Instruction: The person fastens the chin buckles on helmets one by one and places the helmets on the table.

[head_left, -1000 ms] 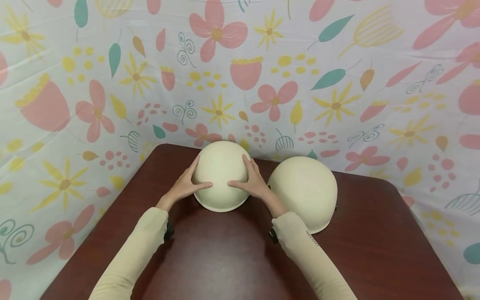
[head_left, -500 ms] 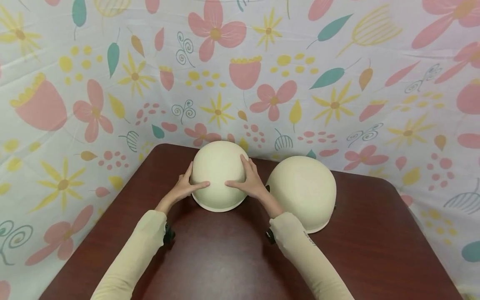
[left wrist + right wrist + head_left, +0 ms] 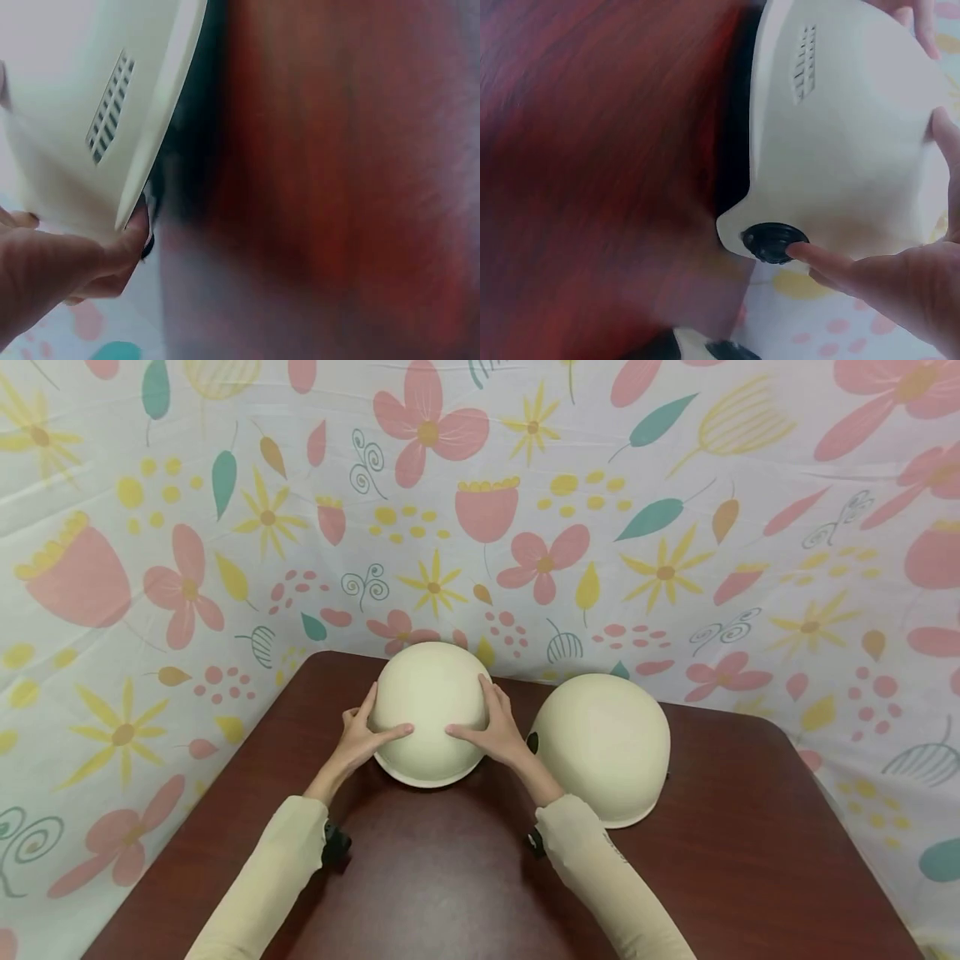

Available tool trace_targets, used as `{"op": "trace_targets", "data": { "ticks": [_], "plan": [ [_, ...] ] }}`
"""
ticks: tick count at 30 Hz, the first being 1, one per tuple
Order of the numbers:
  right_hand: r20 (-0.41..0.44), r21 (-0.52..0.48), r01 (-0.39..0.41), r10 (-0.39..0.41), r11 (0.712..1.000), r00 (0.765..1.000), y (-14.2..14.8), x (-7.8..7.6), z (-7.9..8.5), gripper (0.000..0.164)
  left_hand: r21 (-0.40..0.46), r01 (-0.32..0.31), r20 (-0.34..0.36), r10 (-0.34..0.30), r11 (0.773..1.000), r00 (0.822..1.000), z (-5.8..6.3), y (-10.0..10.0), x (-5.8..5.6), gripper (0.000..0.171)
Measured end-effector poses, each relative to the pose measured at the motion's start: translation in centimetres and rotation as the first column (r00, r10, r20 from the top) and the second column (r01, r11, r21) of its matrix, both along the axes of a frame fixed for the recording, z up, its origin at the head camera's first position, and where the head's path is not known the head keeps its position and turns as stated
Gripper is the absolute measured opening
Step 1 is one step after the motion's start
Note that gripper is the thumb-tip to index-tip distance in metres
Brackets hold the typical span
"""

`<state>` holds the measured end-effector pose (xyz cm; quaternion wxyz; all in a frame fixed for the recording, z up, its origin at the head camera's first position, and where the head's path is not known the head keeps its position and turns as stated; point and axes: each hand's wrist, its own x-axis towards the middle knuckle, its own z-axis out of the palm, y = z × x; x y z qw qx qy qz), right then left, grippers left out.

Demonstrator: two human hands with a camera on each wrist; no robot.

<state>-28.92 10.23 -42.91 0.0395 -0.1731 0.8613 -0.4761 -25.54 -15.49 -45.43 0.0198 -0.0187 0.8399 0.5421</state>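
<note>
Both hands hold a cream helmet (image 3: 430,693) by its sides near the back of the table. My left hand (image 3: 355,750) has its thumb on the shell facing me; in the left wrist view a fingertip (image 3: 136,231) hooks under the helmet's edge. The right hand (image 3: 501,733) spreads its thumb across the front of the shell. One of its fingers touches a round black knob (image 3: 772,241) low on the side in the right wrist view. Slotted vents (image 3: 805,66) and a dark lining show near the rim. A second cream helmet (image 3: 607,747) sits dome up, right of the right hand.
The dark red-brown table (image 3: 435,877) stretches toward me, with the back edge close behind both helmets. A floral cloth (image 3: 540,460) hangs behind and at the sides. The right forearm passes close to the second helmet.
The held helmet has shifted slightly left, and the gap to the second helmet has widened a little. My left hand's fingers have slid lower along the helmet's left side.
</note>
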Motion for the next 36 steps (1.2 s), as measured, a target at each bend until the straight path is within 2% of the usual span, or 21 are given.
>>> {"op": "trace_targets", "data": {
  "ticks": [4, 9, 15, 19, 26, 31, 36],
  "plan": [
    [0.020, -0.072, 0.030, -0.029, 0.997, 0.999, -0.5, 0.5, 0.0, 0.107, -0.049, -0.031, -0.070, 0.028, 0.998, 0.997, 1.6, -0.3, 0.3, 0.101],
    [0.015, -0.120, 0.047, -0.045, 0.992, 0.999, -1.4, 0.7, -0.3, 0.105, -0.050, -0.083, -0.155, 0.074, 0.995, 0.985, 3.0, -0.5, 0.6, 0.097],
    [0.035, -0.150, 0.067, -0.062, 0.986, 0.997, -2.3, 0.8, -0.9, 0.103, -0.034, -0.127, -0.175, 0.119, 0.991, 0.977, 3.4, -0.8, 1.0, 0.095],
    [0.038, -0.196, 0.049, -0.043, 0.979, 0.998, -2.9, 0.8, -1.1, 0.101, -0.031, -0.147, -0.211, 0.138, 0.989, 0.968, 4.0, -1.1, 0.9, 0.092],
    [0.041, -0.281, 0.030, -0.019, 0.959, 0.999, -3.2, 0.8, -0.9, 0.098, -0.087, -0.139, -0.237, 0.115, 0.987, 0.965, 5.6, -1.3, 0.8, 0.092],
    [0.040, -0.220, 0.016, -0.008, 0.975, 0.999, -2.6, 0.7, -0.3, 0.100, -0.069, -0.133, -0.229, 0.114, 0.989, 0.967, 6.0, -1.2, 1.2, 0.093],
    [-0.038, -0.125, -0.028, 0.023, 0.992, 0.999, -1.9, 0.1, 1.4, 0.102, -0.077, -0.137, -0.257, 0.113, 0.987, 0.960, 6.5, -1.1, 1.3, 0.093]
  ]
}}
